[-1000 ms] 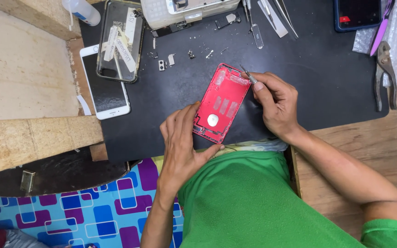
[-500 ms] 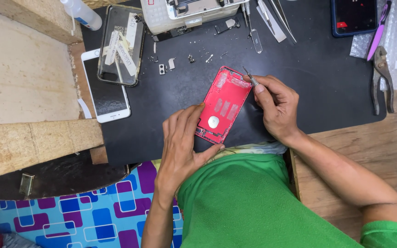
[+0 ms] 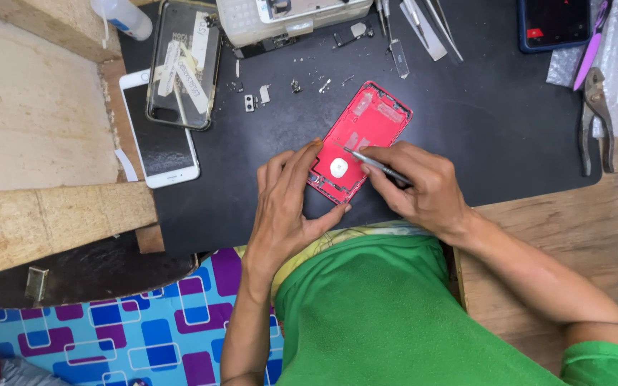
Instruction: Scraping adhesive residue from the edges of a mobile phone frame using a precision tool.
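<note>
Your left hand (image 3: 284,204) lies flat on the black mat (image 3: 495,136), fingers spread and loosely curled against the near corner of the red phone shell (image 3: 366,132) — steadying it, not wrapped around it. Your right hand (image 3: 420,186) has its fingers pinched closed on a thin metal tool (image 3: 370,161), the tip resting inside the shell just beside the white round patch (image 3: 338,167). The shell sits tilted at the mat's middle, small screws (image 3: 309,82) scattered beyond it — a white phone (image 3: 159,146) lies well to the left.
</note>
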